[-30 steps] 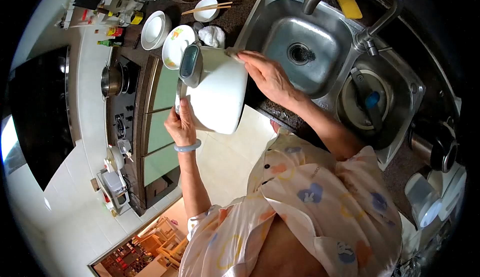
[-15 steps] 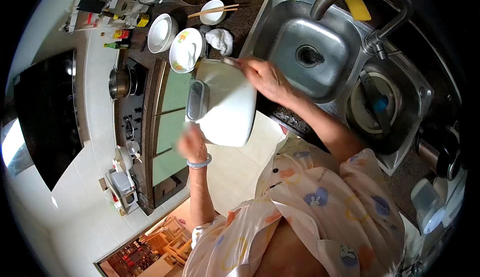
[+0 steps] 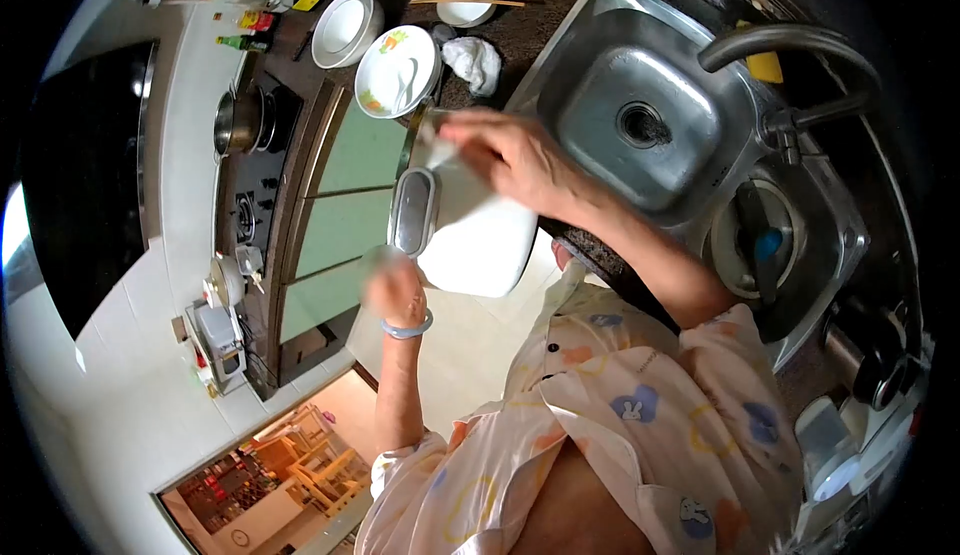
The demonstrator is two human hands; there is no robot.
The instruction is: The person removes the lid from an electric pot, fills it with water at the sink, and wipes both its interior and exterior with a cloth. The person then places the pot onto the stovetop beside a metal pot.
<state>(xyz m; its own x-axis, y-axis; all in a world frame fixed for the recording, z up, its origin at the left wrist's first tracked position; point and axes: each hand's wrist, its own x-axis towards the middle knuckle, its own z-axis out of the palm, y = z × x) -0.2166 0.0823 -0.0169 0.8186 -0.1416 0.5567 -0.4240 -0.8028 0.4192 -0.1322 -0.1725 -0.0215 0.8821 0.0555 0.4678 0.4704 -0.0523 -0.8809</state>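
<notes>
A white container (image 3: 480, 255) with rounded corners and a grey oval recess (image 3: 415, 213) on its side is held up between my two hands, beside the counter edge. My left hand (image 3: 397, 293) grips its lower left edge; the fingertips are blurred. My right hand (image 3: 520, 167) reaches over its upper part, fingers at the top edge, pinching something small and pale that blur hides. Just above the container are a bowl with a flower pattern and a spoon (image 3: 393, 75) and a crumpled white cloth (image 3: 472, 63).
A double steel sink (image 3: 655, 105) with a faucet (image 3: 800, 40) lies to the right; its lower basin holds a round pot or lid (image 3: 790, 235). Stacked white bowls (image 3: 345, 30), chopsticks on a bowl (image 3: 468, 1) and a yellow sponge (image 3: 765, 67) stand on the counter. A pot (image 3: 238, 122) sits on the stove.
The view has shifted, so the counter things appear farther right. The container has turned slightly and sits a little lower. My right hand has moved across its top edge; my left hand has shifted down its side.
</notes>
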